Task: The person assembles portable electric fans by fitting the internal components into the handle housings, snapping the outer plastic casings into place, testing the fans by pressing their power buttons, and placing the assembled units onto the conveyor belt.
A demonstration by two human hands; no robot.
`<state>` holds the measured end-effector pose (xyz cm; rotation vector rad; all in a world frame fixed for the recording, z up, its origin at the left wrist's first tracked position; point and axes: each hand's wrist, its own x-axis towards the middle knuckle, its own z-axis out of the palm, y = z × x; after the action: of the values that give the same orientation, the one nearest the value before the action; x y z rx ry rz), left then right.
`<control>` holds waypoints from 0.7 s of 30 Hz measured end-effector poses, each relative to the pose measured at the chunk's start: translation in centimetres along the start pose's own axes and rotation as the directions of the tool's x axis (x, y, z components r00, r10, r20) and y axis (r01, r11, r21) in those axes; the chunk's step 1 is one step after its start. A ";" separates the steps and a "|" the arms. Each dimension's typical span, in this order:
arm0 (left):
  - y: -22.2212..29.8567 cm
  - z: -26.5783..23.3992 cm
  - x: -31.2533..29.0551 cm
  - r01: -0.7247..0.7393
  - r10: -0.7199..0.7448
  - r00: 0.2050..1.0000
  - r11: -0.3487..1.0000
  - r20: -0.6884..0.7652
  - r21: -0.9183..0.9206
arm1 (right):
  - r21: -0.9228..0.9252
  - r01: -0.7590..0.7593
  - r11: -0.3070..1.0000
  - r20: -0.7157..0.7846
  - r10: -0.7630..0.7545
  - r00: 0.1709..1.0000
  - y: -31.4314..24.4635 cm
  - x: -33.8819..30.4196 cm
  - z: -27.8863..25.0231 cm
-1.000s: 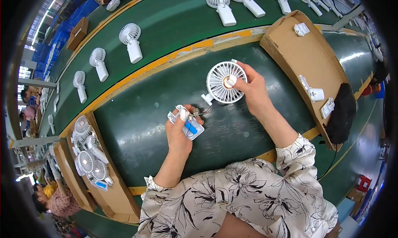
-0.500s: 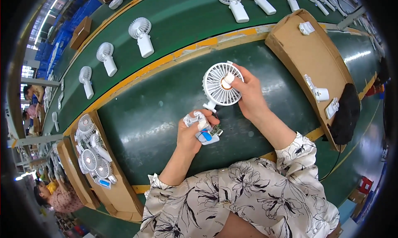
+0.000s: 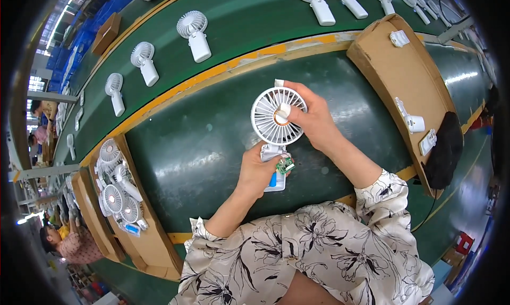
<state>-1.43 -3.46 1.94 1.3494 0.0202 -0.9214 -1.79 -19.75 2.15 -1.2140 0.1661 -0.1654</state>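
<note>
A white handheld fan is between my hands above the green table. My right hand (image 3: 313, 116) grips its round slatted head (image 3: 265, 122), thumb on the hub and fingers round the far rim. Below it, my left hand (image 3: 255, 169) is closed around the opened white handle (image 3: 279, 186), thumb near a small green circuit board (image 3: 285, 165). A blue battery (image 3: 273, 178) shows inside the handle. Head and handle meet at the neck, partly covered by my left fingers; whether they are joined there I cannot tell. White coverings wrap some of my right fingertips.
On the left, a cardboard tray (image 3: 151, 252) holds several fans with open handles. Another cardboard tray (image 3: 417, 76) at right carries white plastic parts and a black cloth (image 3: 443, 151). Beyond the orange-edged ledge, several finished-looking fans (image 3: 199, 42) lie on a green belt (image 3: 239, 23).
The fan head has shifted slightly left and turned so its neck points down. My left hand has brought the handle up to it, now more upright. Fans on the belt appear shifted right.
</note>
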 end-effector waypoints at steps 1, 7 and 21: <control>0.0 0.2 0.0 0.000 0.000 1.000 1.000 -0.002 -0.001 | -0.049 0.007 0.999 0.013 -0.006 1.000 0.1 0.1 -0.2; 0.1 0.2 0.1 -0.144 0.144 0.989 0.988 0.015 0.055 | 0.083 -0.088 0.993 0.062 0.083 0.995 0.7 1.1 -1.4; -0.3 -1.0 1.0 -0.148 0.158 0.969 0.987 0.188 -0.068 | -0.107 -0.103 0.989 0.227 0.125 0.966 -1.0 2.3 -2.4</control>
<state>-0.48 -3.14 0.94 1.1895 -0.2044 -0.9105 -0.09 -22.75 2.16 -1.3043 0.0387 0.0874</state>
